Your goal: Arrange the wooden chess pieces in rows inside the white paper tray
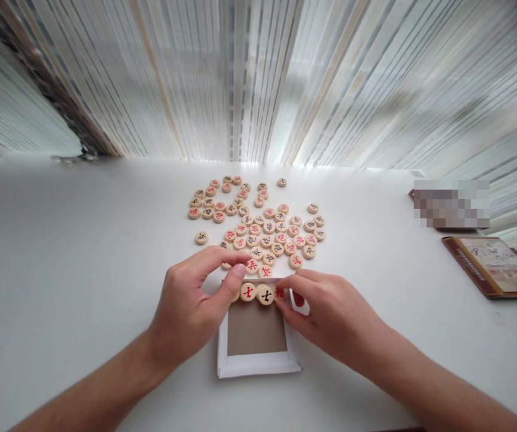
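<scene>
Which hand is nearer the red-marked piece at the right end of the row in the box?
Right: right hand touches that piece; left hand is at the left end of the row.

the round pieces (266, 242) are pale cream wood, some marked with red characters and others with black. in the tray (260, 363), the row of pieces shows a red mark, a black one, then another red; its rim is white and its floor a flat grey-brown. the tabletop (105, 252) is plain white. the curtain (186, 78) runs in stripes of white and grey with thin tan lines. the flat case (501, 264) has a beige face bordered in brown.
</scene>
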Action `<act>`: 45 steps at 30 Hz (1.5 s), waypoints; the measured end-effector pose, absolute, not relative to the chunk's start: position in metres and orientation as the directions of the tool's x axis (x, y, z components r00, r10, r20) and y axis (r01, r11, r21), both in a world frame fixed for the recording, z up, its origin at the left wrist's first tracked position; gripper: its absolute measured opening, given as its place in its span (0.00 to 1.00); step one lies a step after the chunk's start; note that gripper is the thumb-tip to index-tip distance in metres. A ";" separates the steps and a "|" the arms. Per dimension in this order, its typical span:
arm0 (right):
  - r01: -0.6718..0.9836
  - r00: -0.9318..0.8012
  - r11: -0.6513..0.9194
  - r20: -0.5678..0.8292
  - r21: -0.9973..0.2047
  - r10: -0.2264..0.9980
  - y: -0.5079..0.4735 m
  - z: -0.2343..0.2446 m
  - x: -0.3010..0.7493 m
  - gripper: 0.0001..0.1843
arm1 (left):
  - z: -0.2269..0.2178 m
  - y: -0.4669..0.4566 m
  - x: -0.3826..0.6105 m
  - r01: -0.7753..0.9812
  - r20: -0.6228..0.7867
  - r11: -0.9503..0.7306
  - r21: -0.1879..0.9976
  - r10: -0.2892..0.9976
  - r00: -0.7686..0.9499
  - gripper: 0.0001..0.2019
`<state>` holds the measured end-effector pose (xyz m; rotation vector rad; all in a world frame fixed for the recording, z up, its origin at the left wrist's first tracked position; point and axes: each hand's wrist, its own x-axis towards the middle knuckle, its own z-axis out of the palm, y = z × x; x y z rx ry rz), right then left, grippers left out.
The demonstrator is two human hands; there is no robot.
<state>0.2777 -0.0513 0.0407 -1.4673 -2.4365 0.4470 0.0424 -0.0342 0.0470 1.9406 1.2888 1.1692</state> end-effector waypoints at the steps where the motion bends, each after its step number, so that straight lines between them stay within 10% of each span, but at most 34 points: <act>1: 0.814 -0.451 0.442 0.068 -0.376 0.890 -0.052 0.040 0.277 0.06 | 0.047 -0.034 0.042 0.457 0.373 -0.409 0.790 0.912 0.172 0.07; 12: 0.775 -0.491 0.473 0.073 -0.420 0.868 -0.056 0.050 0.279 0.06 | 0.045 -0.039 0.046 0.414 0.550 -0.656 0.631 0.755 0.358 0.08; 45: 0.745 -0.485 0.525 0.206 -0.412 0.850 -0.056 0.029 0.266 0.10 | 0.047 -0.037 0.047 0.440 0.575 -0.657 0.612 0.752 0.323 0.08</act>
